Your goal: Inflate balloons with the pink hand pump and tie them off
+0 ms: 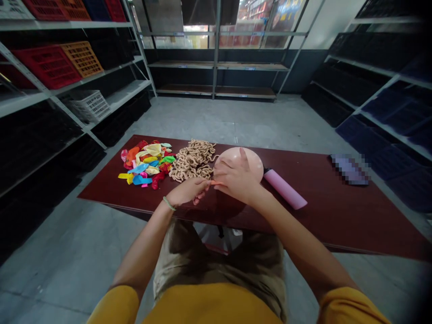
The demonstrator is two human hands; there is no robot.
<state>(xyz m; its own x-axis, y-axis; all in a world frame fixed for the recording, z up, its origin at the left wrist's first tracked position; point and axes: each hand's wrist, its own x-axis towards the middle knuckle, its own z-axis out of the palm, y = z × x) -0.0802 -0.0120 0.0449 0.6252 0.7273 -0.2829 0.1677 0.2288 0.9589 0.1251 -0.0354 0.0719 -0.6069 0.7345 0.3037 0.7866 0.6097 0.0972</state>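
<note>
The item under inspection is a pale pink inflated balloon [255, 161], located at the middle of the dark red table [324, 211], partly beneath the person's right hand [234, 175]. A narrow orange strip [218, 182] (apparently the balloon's neck) runs between the two hands. The fingertips of the left hand [191, 189] are pinched together on its end. The right hand lies across the near side of the balloon, with one finger raised apart from the others; its underside is hidden, so whether those fingers are clamped on the strip cannot be told.

Handling assessment: the balloon is judged very light, taut over the body and soft at the neck, with a smooth skin likely to slip or roll under a flat palm. It is also judged fragile, liable to burst against a nail or hard edge. The neck is considered the sound place to take hold; the rounded body should bear only light contact.

Surroundings: a heap of brown cords [194, 162] lies close on the left, loose enough to snag, with a pile of limp coloured balloons [146, 164] beyond it. A pink cylinder [286, 189] (black at one end) lies just beside the balloon on the right and limits movement that way. A pixelated object [351, 169] rests well apart, toward the right end.
</note>
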